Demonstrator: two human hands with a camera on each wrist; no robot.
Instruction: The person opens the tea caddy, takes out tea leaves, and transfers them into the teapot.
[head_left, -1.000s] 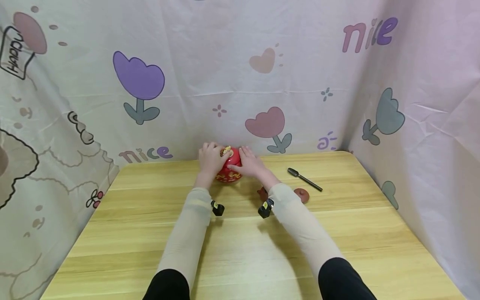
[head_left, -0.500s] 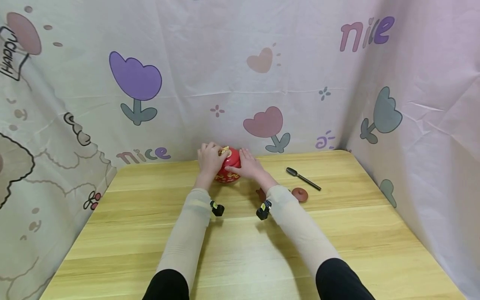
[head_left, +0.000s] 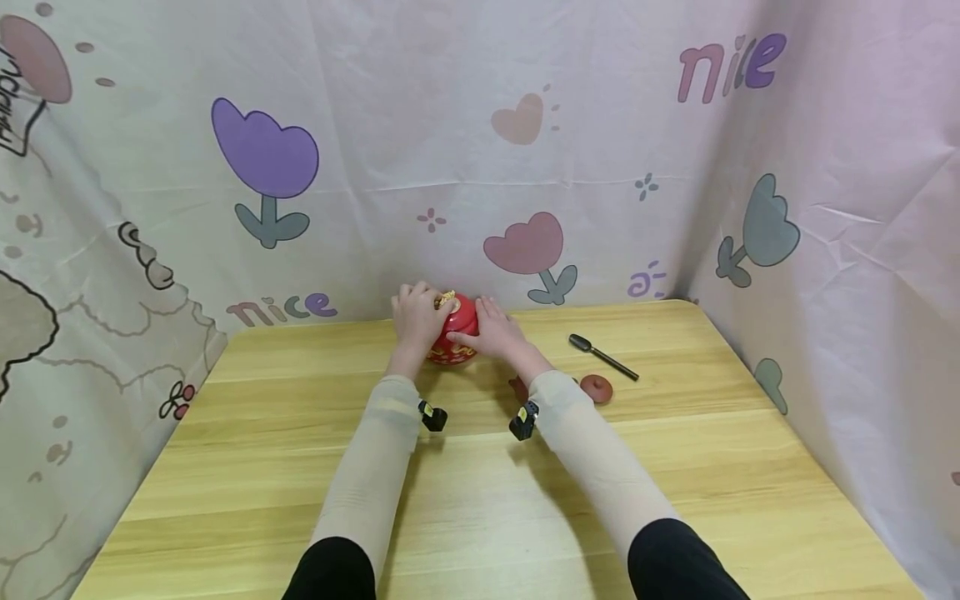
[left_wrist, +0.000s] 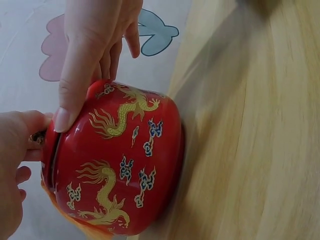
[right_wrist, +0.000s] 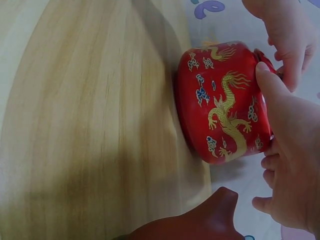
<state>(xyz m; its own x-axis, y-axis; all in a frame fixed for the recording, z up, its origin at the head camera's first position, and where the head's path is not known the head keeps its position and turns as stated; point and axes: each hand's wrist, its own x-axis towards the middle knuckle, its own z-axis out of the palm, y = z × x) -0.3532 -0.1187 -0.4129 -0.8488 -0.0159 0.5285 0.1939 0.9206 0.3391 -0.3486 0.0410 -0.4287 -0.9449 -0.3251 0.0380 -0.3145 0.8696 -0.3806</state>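
"Head view: where's the red jar?"
"Far middle of the table; a black stick (fat at one end) lies right of it."
"Left wrist view?"
"The left hand pinches the knob on top;"
"right wrist view?"
"The right hand grips the jar near its top."

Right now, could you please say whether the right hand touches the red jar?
Touching: the right wrist view shows the right hand with its thumb against the red jar.
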